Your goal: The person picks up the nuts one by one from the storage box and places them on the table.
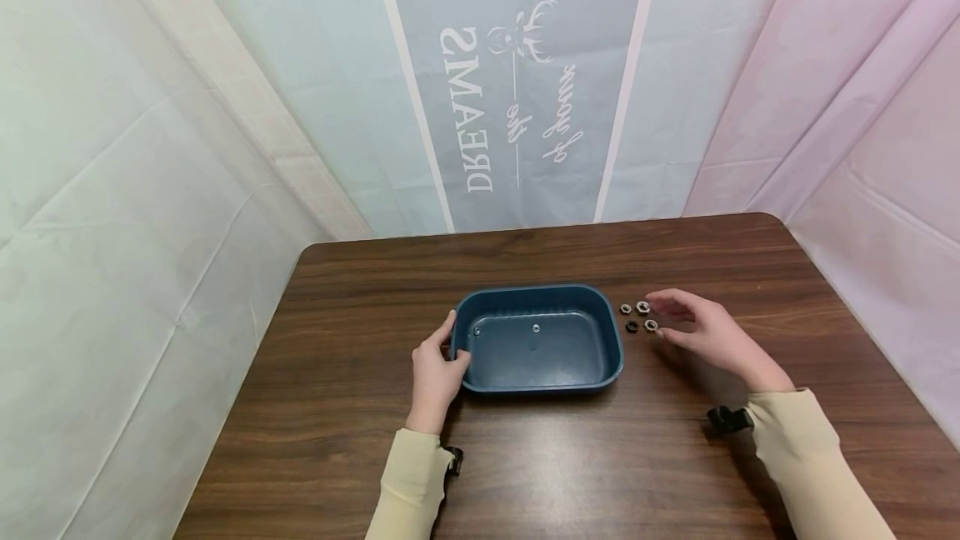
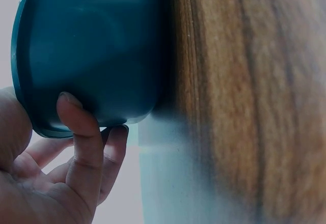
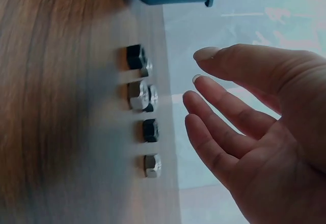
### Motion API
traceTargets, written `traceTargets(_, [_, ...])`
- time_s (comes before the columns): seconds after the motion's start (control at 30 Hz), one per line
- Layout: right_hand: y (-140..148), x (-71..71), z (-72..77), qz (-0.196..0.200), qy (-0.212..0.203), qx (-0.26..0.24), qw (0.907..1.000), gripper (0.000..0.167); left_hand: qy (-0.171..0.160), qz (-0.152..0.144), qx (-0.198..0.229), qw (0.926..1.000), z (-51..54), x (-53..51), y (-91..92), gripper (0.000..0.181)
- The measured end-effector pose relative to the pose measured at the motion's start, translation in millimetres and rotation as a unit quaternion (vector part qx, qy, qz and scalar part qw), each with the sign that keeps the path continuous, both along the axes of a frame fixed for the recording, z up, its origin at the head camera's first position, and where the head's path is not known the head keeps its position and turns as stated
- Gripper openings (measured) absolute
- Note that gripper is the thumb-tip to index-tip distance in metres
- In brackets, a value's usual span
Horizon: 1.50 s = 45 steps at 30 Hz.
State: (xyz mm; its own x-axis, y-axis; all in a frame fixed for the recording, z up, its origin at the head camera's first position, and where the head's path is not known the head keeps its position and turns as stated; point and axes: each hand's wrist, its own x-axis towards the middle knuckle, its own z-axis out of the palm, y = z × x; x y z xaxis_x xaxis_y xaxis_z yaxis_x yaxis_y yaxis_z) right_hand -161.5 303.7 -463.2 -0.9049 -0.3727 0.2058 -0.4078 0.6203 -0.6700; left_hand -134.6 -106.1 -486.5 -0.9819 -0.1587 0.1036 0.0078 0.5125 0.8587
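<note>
A dark blue rectangular plastic tray point(image 1: 537, 388) stands on the table. My left hand point(image 1: 437, 373) grips its left end, thumb over the rim and fingers along the outer wall point(image 2: 97, 46). Inside lie a small silver nut point(image 1: 536, 328) near the middle and another small nut point(image 1: 477, 332) by the left wall. Just right of the tray, silver nuts point(image 3: 152, 166) and black nuts point(image 3: 150, 131) lie in a cluster. Over the cluster's right side hovers my right hand point(image 1: 705, 327), thumb and fingers spread apart with nothing between them. In the head view it may cover some nuts.
The brown wood-grain table point(image 1: 360, 457) has rounded back corners. Behind it hangs a printed grey-blue curtain point(image 1: 517, 107), with pale fabric at both sides. A dark band point(image 1: 727, 419) is on the right wrist.
</note>
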Motion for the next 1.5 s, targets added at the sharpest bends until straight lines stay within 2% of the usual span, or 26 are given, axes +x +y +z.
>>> traceTargets(0.27, [-7,2.3,8.0,0.012,0.019,-0.003,0.9997,0.048,-0.002,0.002,-0.003,1.0000,0.7,-0.2,0.3,0.067])
traceTargets(0.5, [-13,4.2,18.5,0.016,-0.001,-0.001,0.9999,0.045,-0.003,0.003,-0.003,1.0000,1.2,0.3,0.6,0.067])
traceTargets(0.83, [-30,2.4,33.5,0.049,0.012,-0.023,0.9985,0.046,0.002,0.001,-0.003,1.0000,1.0,0.1,0.0,0.067])
traceTargets(1.0, [-38,-0.3,44.2,0.068,0.031,-0.017,0.9971,0.047,0.002,0.001,-0.003,1.0000,0.9,0.1,-0.3,0.067])
traceTargets(1.27, [-53,-5.8,57.5,0.077,-0.013,-0.015,0.9968,0.048,-0.003,0.000,-0.002,1.0000,0.6,0.2,0.1,0.067])
traceTargets(1.5, [-69,-11.4,64.9,0.100,-0.010,-0.022,0.9947,0.050,0.000,-0.001,0.001,1.0000,0.6,0.2,-0.3,0.067])
